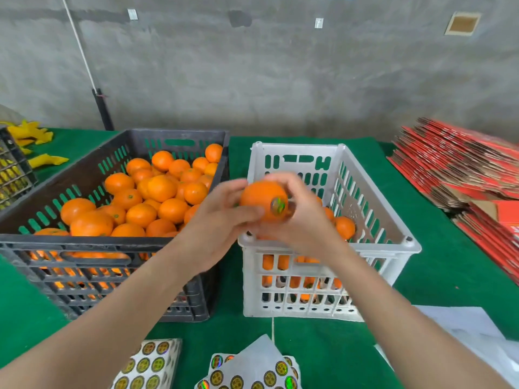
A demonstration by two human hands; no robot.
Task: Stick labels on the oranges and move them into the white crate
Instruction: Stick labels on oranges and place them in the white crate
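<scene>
Orange [259, 198] above white crate [394, 246], black crate [84, 239] beside

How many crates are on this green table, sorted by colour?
Black: 2, the large black crate and a partly visible dark crate at the left edge.
White: 1, the white crate.
Total: 3.

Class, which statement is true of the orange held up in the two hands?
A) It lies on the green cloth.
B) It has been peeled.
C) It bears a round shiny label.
C: the orange, gripped by the left hand and the right hand, shows a round shiny label on its unpeeled skin.
</scene>
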